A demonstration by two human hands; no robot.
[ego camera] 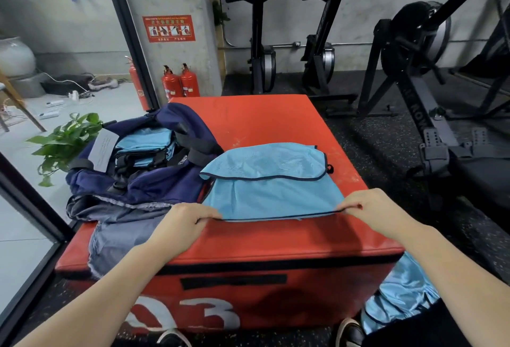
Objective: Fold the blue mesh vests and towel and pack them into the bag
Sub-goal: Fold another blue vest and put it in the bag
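On the red box [276, 125], both hands, left [182, 226] and right [369, 210], pinch the near hem of a half-folded vest [270, 183]. Folded vests [146, 142] already sit in the bag [154, 178]; more blue fabric [400, 299] awaits.

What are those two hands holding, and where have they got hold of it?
Both hold the blue mesh vest by its near, dark-trimmed edge: the left hand pinches the left corner, the right hand the right corner.
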